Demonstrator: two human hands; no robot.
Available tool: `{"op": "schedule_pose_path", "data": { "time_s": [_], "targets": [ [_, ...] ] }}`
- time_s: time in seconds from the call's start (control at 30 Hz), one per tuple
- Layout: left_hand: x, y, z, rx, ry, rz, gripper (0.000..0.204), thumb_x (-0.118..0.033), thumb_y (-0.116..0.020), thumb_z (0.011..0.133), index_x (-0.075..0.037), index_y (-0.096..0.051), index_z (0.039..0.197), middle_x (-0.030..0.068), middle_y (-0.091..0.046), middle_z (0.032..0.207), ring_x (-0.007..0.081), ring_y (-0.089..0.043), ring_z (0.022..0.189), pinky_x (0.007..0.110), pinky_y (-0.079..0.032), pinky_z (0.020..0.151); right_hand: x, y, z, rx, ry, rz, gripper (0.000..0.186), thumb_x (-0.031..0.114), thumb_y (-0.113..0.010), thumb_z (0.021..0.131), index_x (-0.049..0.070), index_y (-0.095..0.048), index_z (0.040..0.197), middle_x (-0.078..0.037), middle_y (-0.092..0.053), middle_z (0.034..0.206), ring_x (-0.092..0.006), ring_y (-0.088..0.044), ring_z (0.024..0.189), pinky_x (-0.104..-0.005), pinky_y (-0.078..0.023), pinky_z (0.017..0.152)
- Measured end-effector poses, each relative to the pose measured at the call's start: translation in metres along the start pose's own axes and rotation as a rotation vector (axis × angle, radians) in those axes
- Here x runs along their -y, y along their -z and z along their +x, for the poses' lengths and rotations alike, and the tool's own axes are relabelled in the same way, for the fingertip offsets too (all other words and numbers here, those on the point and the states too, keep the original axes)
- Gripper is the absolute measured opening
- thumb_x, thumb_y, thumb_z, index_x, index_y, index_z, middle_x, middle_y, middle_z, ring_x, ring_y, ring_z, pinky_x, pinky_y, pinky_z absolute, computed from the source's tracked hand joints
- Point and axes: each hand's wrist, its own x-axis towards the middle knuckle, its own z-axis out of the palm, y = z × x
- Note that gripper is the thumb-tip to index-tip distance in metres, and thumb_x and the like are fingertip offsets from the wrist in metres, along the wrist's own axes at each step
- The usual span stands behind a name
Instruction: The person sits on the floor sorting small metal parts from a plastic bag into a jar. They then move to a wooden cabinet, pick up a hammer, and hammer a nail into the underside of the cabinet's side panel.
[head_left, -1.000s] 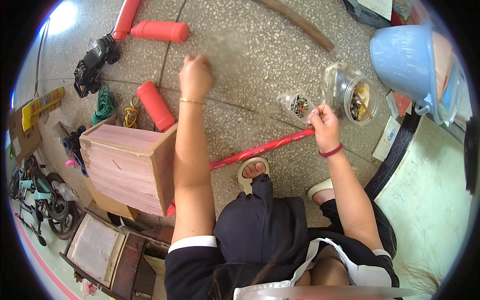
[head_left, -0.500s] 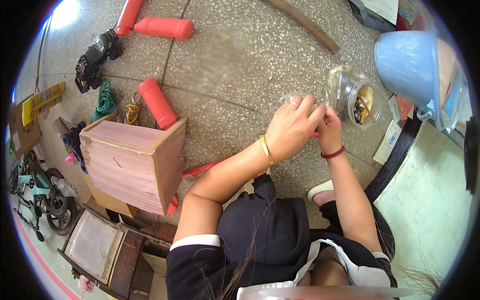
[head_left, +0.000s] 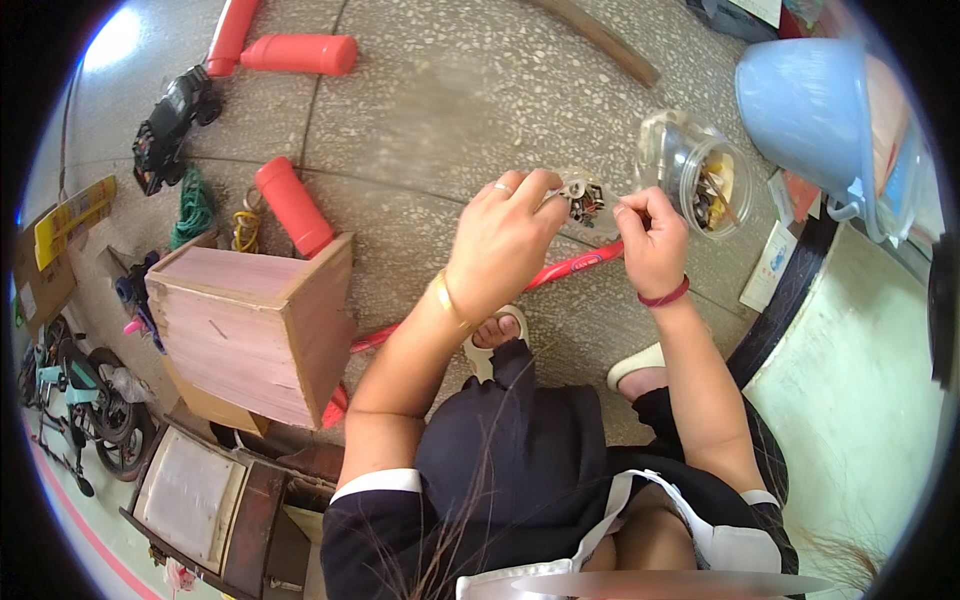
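Observation:
My left hand [head_left: 508,235] is closed at the edge of a small clear plastic packet [head_left: 585,203], which shows dark and silvery little parts inside. To its right, my right hand [head_left: 654,242] is pinched, its fingertips close to the packet's right side; what they hold is too small to make out. A long red stick-like handle [head_left: 570,267] lies below both hands, passing behind my left forearm. Just beyond my right hand, a clear plastic jar [head_left: 690,172] lies tipped on its side with its mouth toward me, and mixed small items show within.
At left stand a pinkish wooden box [head_left: 225,330], red bottles [head_left: 295,207], a black toy car [head_left: 172,128] and green cord [head_left: 193,212]. A blue bucket [head_left: 800,110] is at far right, near a pale green surface [head_left: 840,370]. A wooden stick [head_left: 600,40] lies at the top.
My hands have drawn apart, the left one moving left. The packet of small parts now shows between them, as does more of the red handle. The whole view has shifted slightly.

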Motion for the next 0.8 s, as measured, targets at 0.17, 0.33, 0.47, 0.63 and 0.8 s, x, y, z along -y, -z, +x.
{"op": "schedule_pose_path", "data": {
  "time_s": [0.17, 0.33, 0.47, 0.63, 0.8],
  "targets": [
    [-0.006, 0.007, -0.011, -0.031, -0.019, -0.015, 0.013, -0.002, -0.059, 0.067, -0.007, -0.059, 0.079, 0.0056, -0.058, 0.09, 0.0225, -0.057, 0.076, 0.031, -0.047, 0.065, 0.009, -0.001, -0.01, -0.034, 0.038, 0.049, 0.004, 0.005, -0.058, 0.08, 0.002, -0.055, 0.08, -0.004, -0.056, 0.062, -0.0096, -0.052, 0.055, -0.0247, -0.043, 0.054],
    [0.015, -0.029, -0.027, -0.013, 0.047, 0.022, 0.014, 0.0, -0.06, 0.068, -0.007, -0.058, 0.08, 0.0067, -0.058, 0.088, 0.0247, -0.056, 0.075, 0.032, -0.047, 0.063, -0.026, -0.013, -0.01, 0.231, -0.298, 0.493, 0.03, 0.002, -0.054, 0.081, 0.004, -0.05, 0.11, -0.002, -0.056, 0.079, -0.0068, -0.052, 0.067, -0.022, -0.043, 0.063],
    [0.019, -0.024, -0.034, -0.083, 0.029, 0.03, 0.016, 0.002, -0.061, 0.067, -0.006, -0.058, 0.081, 0.0074, -0.058, 0.087, 0.025, -0.056, 0.073, 0.033, -0.047, 0.063, -0.03, -0.003, -0.013, 0.296, -0.16, 0.462, 0.042, 0.001, -0.057, 0.08, 0.006, -0.046, 0.121, 0.0, -0.054, 0.084, -0.0062, -0.05, 0.067, -0.021, -0.043, 0.063],
    [0.02, -0.02, -0.032, -0.101, 0.004, 0.034, 0.018, 0.002, -0.061, 0.066, -0.006, -0.058, 0.082, 0.0082, -0.058, 0.086, 0.0251, -0.057, 0.073, 0.034, -0.047, 0.063, -0.032, -0.004, -0.003, 0.314, -0.014, 0.155, 0.042, 0.004, -0.064, 0.077, 0.011, -0.053, 0.118, -0.003, -0.055, 0.084, -0.0106, -0.053, 0.065, -0.0237, -0.045, 0.059],
    [0.024, -0.022, -0.037, -0.089, -0.01, 0.056, 0.019, -0.004, -0.063, 0.066, -0.007, -0.058, 0.084, 0.0051, -0.058, 0.086, 0.0219, -0.057, 0.075, 0.033, -0.046, 0.066, -0.03, -0.014, 0.005, 0.251, 0.143, 0.038, 0.035, 0.004, -0.064, 0.077, 0.012, -0.059, 0.111, -0.004, -0.055, 0.077, -0.0133, -0.055, 0.064, -0.0265, -0.045, 0.059]
  ]
}}
